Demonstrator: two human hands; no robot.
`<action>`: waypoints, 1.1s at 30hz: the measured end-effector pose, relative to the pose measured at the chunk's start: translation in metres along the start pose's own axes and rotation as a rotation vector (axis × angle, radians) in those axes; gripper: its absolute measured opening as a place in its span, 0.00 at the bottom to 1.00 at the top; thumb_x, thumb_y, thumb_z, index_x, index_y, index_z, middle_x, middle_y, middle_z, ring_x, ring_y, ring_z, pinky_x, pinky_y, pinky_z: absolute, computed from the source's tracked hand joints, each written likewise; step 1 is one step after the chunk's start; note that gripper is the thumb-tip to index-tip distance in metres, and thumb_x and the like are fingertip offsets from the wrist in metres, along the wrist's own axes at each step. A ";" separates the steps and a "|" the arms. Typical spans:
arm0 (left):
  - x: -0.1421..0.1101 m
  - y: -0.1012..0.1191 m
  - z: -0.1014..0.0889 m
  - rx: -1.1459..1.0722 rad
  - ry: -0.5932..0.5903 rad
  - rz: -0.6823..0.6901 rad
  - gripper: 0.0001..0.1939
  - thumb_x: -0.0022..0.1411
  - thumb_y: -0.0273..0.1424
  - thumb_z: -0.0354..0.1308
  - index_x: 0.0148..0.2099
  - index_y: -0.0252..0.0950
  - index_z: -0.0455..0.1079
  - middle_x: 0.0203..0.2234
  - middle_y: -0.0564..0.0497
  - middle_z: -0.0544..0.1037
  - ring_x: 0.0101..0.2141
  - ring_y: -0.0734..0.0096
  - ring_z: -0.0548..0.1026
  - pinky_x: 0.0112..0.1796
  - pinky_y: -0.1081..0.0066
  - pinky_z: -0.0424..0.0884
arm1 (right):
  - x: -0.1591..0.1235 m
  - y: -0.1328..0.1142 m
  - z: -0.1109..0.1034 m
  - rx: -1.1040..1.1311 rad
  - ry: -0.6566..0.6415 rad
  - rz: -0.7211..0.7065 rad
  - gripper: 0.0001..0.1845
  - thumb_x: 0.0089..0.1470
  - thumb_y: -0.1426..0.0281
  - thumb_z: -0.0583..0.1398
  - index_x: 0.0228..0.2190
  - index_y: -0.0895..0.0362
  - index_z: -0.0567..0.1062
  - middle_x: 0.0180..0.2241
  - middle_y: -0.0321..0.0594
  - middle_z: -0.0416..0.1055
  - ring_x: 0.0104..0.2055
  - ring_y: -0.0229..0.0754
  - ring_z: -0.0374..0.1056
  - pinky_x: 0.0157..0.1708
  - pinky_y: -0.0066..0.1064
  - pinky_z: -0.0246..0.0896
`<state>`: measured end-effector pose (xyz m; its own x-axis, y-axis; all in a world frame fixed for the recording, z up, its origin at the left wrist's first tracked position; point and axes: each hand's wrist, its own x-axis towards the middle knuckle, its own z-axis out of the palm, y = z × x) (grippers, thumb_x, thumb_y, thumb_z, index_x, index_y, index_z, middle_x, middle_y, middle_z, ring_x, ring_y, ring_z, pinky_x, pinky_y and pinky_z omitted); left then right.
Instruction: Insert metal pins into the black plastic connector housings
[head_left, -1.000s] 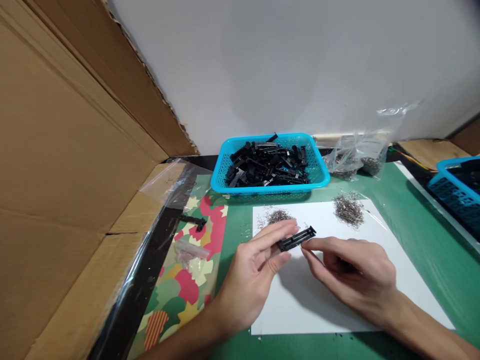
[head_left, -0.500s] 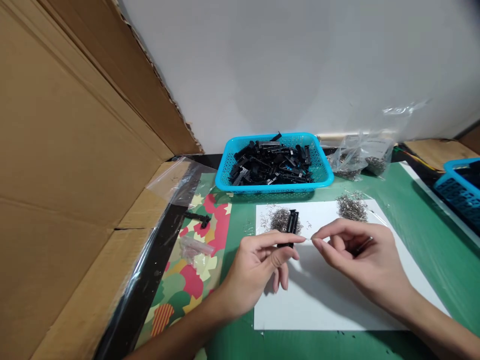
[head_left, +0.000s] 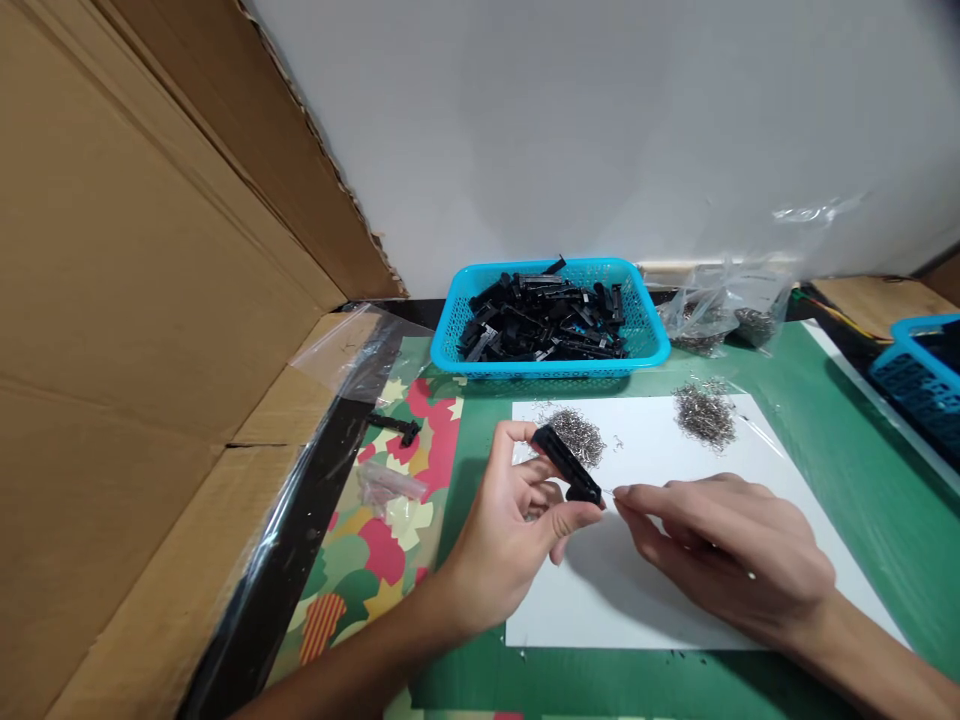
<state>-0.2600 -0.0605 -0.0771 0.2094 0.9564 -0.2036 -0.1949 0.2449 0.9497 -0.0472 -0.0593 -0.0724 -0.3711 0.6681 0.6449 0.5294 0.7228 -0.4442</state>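
Left hand: the person's left hand (head_left: 506, 525) grips a black part (head_left: 568, 465), index finger curled to its upper end, thumb under its lower end.
Black part: off the bench (head_left: 480, 440), at the fingertip side of the left hand, tilted, its upper end to the left and its lower end to the right, facing the right hand.
Right hand: the right hand (head_left: 727, 545) is narrowed to a pinch, thumb and index fingertips together on a thin metal piece (head_left: 608, 492).
Metal piece: just beyond the right fingertips, pointing at the black part's lower end; whether it touches is too small to tell.
Gap between hands: narrow; the black part lies just left of the right fingertips, above the white sheet (head_left: 592, 610).
Nearer metal pile: one heap of small metal pieces (head_left: 576, 437) on the sheet, just behind the black part.
Other metal pile: a second heap (head_left: 705, 417) on the sheet, farther back than the right hand.
Blue basket: the basket (head_left: 551, 370) stands behind the sheet, filled with similar black parts (head_left: 540, 315).
Patterned sheet: left of the left hand, the sheet (head_left: 382, 550) bears a loose black piece (head_left: 397, 427).
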 end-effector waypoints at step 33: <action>0.003 0.009 -0.013 0.444 -0.343 0.284 0.15 0.79 0.37 0.52 0.44 0.36 0.77 0.42 0.48 0.73 0.44 0.68 0.72 0.48 0.69 0.67 | 0.004 0.009 0.003 0.201 -0.131 -0.097 0.11 0.67 0.81 0.57 0.46 0.59 0.76 0.23 0.32 0.74 0.20 0.32 0.66 0.23 0.28 0.58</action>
<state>-0.2735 -0.0530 -0.0720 0.5174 0.8511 0.0894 0.1128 -0.1713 0.9787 -0.0456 -0.0496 -0.0759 -0.5149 0.6018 0.6105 0.3294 0.7964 -0.5072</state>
